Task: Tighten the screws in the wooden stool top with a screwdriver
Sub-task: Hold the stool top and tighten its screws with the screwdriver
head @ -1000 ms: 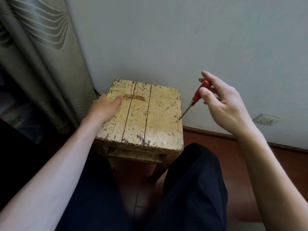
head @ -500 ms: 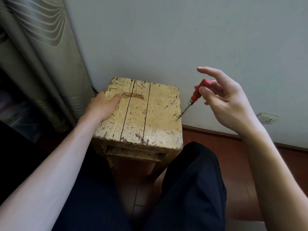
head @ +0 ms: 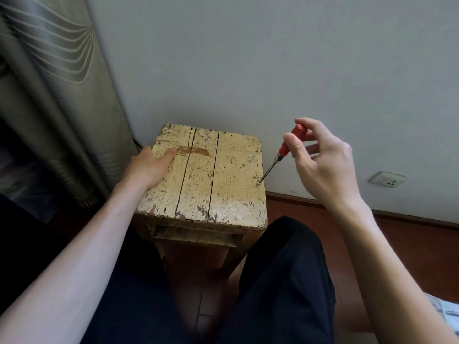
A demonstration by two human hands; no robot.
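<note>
— At the right hand (head: 323, 165), what is held?
— The red handle of the screwdriver (head: 282, 151) is pinched between thumb and fingers, with the forefinger curled over its top end.
— How is the tool set?
— It is tilted, handle up and to the right, shaft down and to the left. Its tip is seated on a screw (head: 258, 184) near the right edge of the stool top (head: 198, 184).
— Are other screws to be seen?
— A second screw (head: 252, 159) is seen farther back along the same edge, its head raised clear of the wood. A third screw (head: 250, 202) is seen nearer the front; whether it is flush cannot be told.
— Where is the left hand (head: 146, 167) placed?
— It is laid on the far left part of the top, thumb stretched flat on the wood. The fingers are passed over the left edge and hidden, so a grip cannot be confirmed.
— What is found around the stool?
— The stool is stood between legs in dark trousers (head: 285, 269), close to a pale wall (head: 248, 58). A curtain (head: 49, 95) is hung at the left; a socket (head: 387, 180) is fitted low on the wall at the right, above a brown skirting board (head: 409, 218).
</note>
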